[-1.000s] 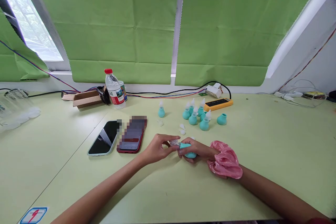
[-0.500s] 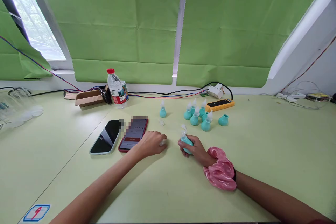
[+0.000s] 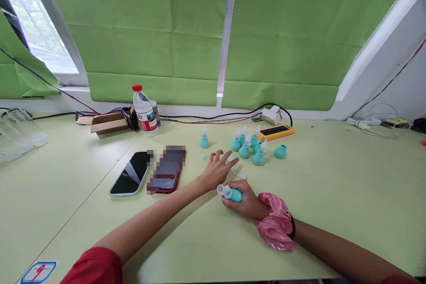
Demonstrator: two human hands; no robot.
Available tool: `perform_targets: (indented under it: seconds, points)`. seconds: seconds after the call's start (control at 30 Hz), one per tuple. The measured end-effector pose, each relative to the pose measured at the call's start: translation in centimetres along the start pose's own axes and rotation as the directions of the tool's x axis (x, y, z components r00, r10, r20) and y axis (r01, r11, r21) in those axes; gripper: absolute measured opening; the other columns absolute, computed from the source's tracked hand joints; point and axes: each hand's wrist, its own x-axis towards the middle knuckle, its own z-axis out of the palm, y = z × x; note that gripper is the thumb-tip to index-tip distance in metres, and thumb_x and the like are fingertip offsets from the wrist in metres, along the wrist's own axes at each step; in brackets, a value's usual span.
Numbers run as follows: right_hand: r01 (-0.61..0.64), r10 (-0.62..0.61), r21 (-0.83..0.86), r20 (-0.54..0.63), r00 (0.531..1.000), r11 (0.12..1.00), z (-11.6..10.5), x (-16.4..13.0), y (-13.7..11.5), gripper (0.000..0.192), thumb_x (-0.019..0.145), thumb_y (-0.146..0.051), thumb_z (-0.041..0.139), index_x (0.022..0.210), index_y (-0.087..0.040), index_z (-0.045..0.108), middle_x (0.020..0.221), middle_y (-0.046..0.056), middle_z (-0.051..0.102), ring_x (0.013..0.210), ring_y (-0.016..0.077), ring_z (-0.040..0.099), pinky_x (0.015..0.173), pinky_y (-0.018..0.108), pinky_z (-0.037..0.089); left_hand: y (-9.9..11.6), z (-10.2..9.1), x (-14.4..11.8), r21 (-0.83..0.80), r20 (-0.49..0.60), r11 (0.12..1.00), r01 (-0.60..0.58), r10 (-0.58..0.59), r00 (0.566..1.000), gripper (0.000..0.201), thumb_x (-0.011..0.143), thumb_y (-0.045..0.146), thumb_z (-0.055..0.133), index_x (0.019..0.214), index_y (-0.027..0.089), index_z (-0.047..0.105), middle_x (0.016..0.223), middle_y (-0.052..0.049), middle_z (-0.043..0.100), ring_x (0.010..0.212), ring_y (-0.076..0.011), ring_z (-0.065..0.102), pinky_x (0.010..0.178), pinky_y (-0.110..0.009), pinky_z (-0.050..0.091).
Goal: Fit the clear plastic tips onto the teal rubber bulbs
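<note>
A teal bulb [image 3: 233, 195] with a clear neck, lying sideways, is gripped by the right hand [image 3: 244, 202]. The left hand [image 3: 218, 167] is spread open over small clear tips [image 3: 240, 175].

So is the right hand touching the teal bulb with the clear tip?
Touching: the head view shows the right hand wrapped around the teal bulb.

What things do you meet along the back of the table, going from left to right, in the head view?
Cardboard box → water bottle → lone teal bulb → cluster of teal bulbs → yellow power strip → capless teal bulb.
</note>
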Motion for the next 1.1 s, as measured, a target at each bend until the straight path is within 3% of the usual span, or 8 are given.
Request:
perform_targets:
  seconds: [0.23,0.5,0.57,0.63,0.73,0.8,0.93,1.1]
  points:
    - [0.003,-0.003,-0.029,-0.026,1.000,1.000,0.1,0.0,0.6,0.015,0.065,-0.026,0.053,0.056,-0.017,0.046,0.053,-0.002,0.046,0.054,0.0109,0.043,0.054,0.022,0.035,-1.2,0.7,2.6,0.073,0.161,0.986,-0.148,0.135,0.978,0.024,0.070,0.002,0.044,0.084,0.015,0.058,0.087,-0.010,0.055,0.096,-0.0266,0.038,0.075,-0.041,0.034]
    - [-0.078,0.079,0.031,-0.032,0.996,0.996,0.0,0.4,0.4,0.021,0.067,-0.025,0.053,0.053,-0.016,0.041,0.050,-0.005,0.036,0.050,0.0082,0.034,0.049,0.020,0.030,-2.3,-0.3,1.5,-0.268,0.026,0.954,0.132,-0.130,0.991,0.019,0.072,0.008,0.046,0.085,0.010,0.060,0.083,-0.011,0.055,0.084,-0.0220,0.046,0.069,-0.032,0.039]
    - [-0.130,0.133,0.036,-0.083,0.988,0.991,0.1,0.5,0.6,0.019,0.068,-0.026,0.053,0.055,-0.016,0.043,0.051,-0.004,0.037,0.050,0.0085,0.035,0.049,0.020,0.030,-2.3,-1.3,0.6,-0.586,0.020,0.768,0.260,-0.308,0.951,0.014,0.070,0.018,0.055,0.081,0.012,0.062,0.079,-0.008,0.056,0.077,-0.0190,0.049,0.068,-0.030,0.041]
    - [-0.180,0.183,0.037,-0.122,0.976,0.983,0.2,0.6,0.7,0.016,0.069,-0.027,0.052,0.059,-0.016,0.046,0.054,-0.004,0.041,0.052,0.0093,0.037,0.051,0.021,0.032,-2.2,-2.5,-0.5,-0.858,0.123,0.398,0.325,-0.454,0.883,0.017,0.067,0.026,0.060,0.077,0.012,0.062,0.074,-0.006,0.058,0.068,-0.0157,0.051,0.064,-0.028,0.043]
    - [-0.235,0.237,0.031,-0.138,0.962,0.972,0.2,0.9,0.8,0.016,0.071,-0.029,0.050,0.062,-0.016,0.047,0.055,-0.003,0.043,0.053,0.0098,0.038,0.052,0.021,0.032,-1.8,-3.9,-2.5,-0.951,0.307,-0.109,0.289,-0.444,0.842,0.021,0.064,0.030,0.064,0.073,0.011,0.062,0.075,-0.005,0.059,0.064,-0.0131,0.053,0.066,-0.028,0.044]
    - [-0.254,0.256,0.028,-0.131,0.958,0.967,0.3,1.0,0.8,0.017,0.070,-0.029,0.051,0.060,-0.016,0.045,0.054,-0.004,0.040,0.052,0.0094,0.036,0.051,0.021,0.031,-1.4,-4.4,-3.5,-0.907,0.396,-0.311,0.283,-0.401,0.826,0.022,0.061,0.029,0.067,0.071,0.010,0.063,0.074,-0.005,0.059,0.063,-0.0123,0.053,0.068,-0.030,0.045]
    - [-0.266,0.267,0.023,-0.104,0.958,0.964,0.4,1.1,0.6,0.019,0.070,-0.028,0.050,0.057,-0.017,0.040,0.051,-0.005,0.035,0.050,0.0089,0.033,0.049,0.021,0.029,-0.8,-4.7,-4.3,-0.843,0.480,-0.451,0.293,-0.388,0.786,0.025,0.053,0.027,0.073,0.068,0.009,0.065,0.073,-0.006,0.061,0.063,-0.0131,0.055,0.069,-0.031,0.047]
    - [-0.289,0.289,0.016,-0.070,0.955,0.957,0.3,1.1,0.5,0.022,0.068,-0.028,0.050,0.054,-0.017,0.037,0.050,-0.005,0.031,0.049,0.0082,0.030,0.047,0.020,0.026,-0.3,-4.7,-4.3,-0.873,0.446,-0.407,0.267,-0.448,0.775,0.027,0.050,0.028,0.074,0.068,0.008,0.067,0.082,-0.010,0.064,0.074,-0.0176,0.057,0.075,-0.033,0.048]
